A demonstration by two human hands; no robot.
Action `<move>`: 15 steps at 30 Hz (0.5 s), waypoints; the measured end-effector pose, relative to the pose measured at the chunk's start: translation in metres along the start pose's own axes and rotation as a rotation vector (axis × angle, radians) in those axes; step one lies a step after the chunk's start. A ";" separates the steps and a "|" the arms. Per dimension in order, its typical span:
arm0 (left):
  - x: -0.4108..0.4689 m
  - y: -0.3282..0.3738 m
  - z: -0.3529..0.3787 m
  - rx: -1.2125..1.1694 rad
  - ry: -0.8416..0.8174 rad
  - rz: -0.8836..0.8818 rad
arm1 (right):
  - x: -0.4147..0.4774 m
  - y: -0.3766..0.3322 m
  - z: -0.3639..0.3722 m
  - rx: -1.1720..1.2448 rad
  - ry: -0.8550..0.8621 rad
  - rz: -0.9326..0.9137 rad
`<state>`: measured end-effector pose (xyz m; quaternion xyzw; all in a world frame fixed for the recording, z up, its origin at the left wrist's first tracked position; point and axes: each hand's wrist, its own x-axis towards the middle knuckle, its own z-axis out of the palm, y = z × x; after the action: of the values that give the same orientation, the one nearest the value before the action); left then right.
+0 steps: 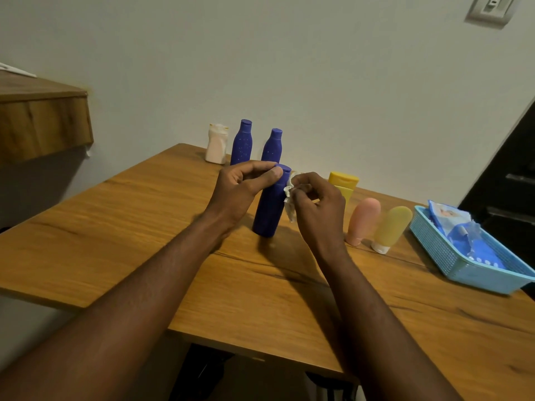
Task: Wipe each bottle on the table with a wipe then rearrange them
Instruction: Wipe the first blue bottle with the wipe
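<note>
Left hand: the left hand [246, 189] pinches the cap end of the near blue bottle [270, 209] between curled fingers and thumb.
Right hand: the right hand [315, 204] has its fingers curled round a crumpled white wipe [289, 202] and presses it against the bottle's right side, just below the neck.
Near blue bottle: it sits between the two hands, near the middle of the wooden table [144, 227]. It is tilted, its top leaning away and to the right. Whether its base touches the tabletop cannot be told.
Back row: two blue bottles [241, 143] stand upright near the wall, just beside each other. A white bottle [217, 144] stands upright to their left.
Right of the hands: a yellow bottle [343, 183] with a broad cap stands partly hidden behind the right hand. Nearer the camera, a pink tube [363, 221] and a yellow-green tube [392, 227] stand cap-down, just beside each other.
Basket: a blue basket [463, 267] rests at the table's right edge, near the yellow-green tube, and holds a pack of wipes [451, 218].
Surroundings: a wooden shelf [40, 123] juts from the wall at the left. A wall switch [489, 10] sits at the upper right.
</note>
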<state>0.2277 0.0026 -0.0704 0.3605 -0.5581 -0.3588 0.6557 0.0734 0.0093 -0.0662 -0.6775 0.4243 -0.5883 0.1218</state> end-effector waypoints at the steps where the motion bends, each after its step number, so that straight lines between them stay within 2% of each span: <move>1: 0.000 -0.001 0.000 -0.001 0.002 0.001 | 0.000 0.001 0.000 0.010 -0.005 0.018; 4: 0.000 -0.001 0.000 0.001 0.003 0.002 | 0.001 0.001 0.001 0.036 -0.021 0.050; 9: 0.001 -0.001 -0.001 0.004 0.011 -0.003 | -0.002 -0.001 0.002 -0.001 -0.067 0.004; 15: 0.002 -0.003 -0.001 0.023 0.011 0.014 | 0.000 0.002 0.002 -0.013 -0.020 0.035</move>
<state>0.2283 -0.0007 -0.0717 0.3660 -0.5608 -0.3459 0.6571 0.0743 0.0071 -0.0682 -0.6766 0.4388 -0.5765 0.1319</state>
